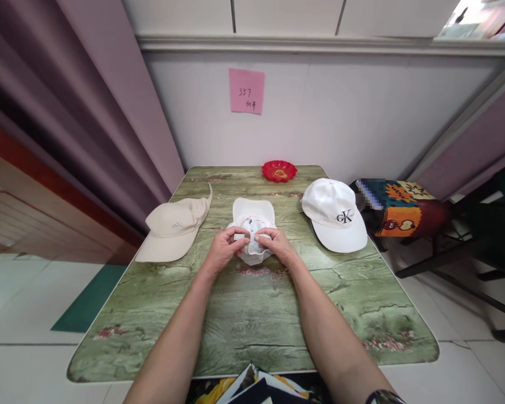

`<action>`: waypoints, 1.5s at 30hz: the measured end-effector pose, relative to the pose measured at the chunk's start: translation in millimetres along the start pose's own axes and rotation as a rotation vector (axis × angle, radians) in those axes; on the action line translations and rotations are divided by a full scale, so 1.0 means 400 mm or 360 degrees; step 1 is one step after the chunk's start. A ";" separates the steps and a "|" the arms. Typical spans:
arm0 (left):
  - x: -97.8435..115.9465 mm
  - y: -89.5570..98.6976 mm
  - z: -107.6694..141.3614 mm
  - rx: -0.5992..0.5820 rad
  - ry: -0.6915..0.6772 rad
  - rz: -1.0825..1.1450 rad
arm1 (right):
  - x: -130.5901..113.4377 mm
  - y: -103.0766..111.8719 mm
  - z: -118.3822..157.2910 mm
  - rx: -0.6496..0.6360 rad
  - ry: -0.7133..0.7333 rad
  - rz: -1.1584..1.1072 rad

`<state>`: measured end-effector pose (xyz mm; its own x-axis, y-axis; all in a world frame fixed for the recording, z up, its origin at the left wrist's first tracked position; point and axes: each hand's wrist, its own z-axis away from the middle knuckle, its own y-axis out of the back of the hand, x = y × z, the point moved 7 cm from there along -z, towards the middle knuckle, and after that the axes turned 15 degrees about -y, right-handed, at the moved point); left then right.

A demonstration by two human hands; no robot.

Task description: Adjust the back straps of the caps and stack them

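Observation:
A small white cap lies in the middle of the table, its brim pointing away from me and its inside partly showing. My left hand pinches the cap's left back edge, close to a small white tag. On the opposite side my right hand grips the right back edge between thumb and fingers. A beige cap with a three-stripe mark rests at the table's left. To the right sits a larger white cap with dark "CK"-like letters on its front.
The green wood-patterned table stands against a white wall. At its far edge is a red scalloped dish. A pink note is stuck on the wall. Right of the table is a stool with a colourful cover; purple curtains hang at left.

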<state>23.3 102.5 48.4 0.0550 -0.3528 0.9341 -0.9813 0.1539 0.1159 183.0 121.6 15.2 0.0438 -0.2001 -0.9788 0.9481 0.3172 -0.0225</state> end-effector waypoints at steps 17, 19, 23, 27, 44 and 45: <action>0.041 -0.001 -0.029 -0.0364 0.0080 -0.0216 | 0.000 0.001 0.004 -0.0001 -0.0015 -0.0007; 0.038 -0.001 -0.027 -0.0381 0.0138 -0.0195 | -0.007 -0.003 0.008 -0.0029 0.0010 0.0027; 0.031 0.001 -0.020 -0.0385 0.0206 -0.0107 | -0.011 -0.010 0.011 -0.0061 0.0097 0.0086; 0.021 0.011 -0.015 -0.0365 0.0227 -0.0056 | 0.000 -0.007 0.004 -0.0019 0.0095 0.0056; -0.007 0.033 -0.005 -0.0349 0.0308 -0.0196 | 0.017 0.001 -0.004 0.0043 0.0066 -0.0033; -0.007 0.035 -0.005 -0.0347 0.0309 -0.0199 | 0.016 0.010 -0.003 0.0114 0.0111 0.0011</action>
<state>9.9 107.4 48.0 0.2274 -0.2016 0.9527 -0.9032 0.3221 0.2838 186.7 122.8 8.7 0.0310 -0.1322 -0.9907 0.9680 0.2508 -0.0032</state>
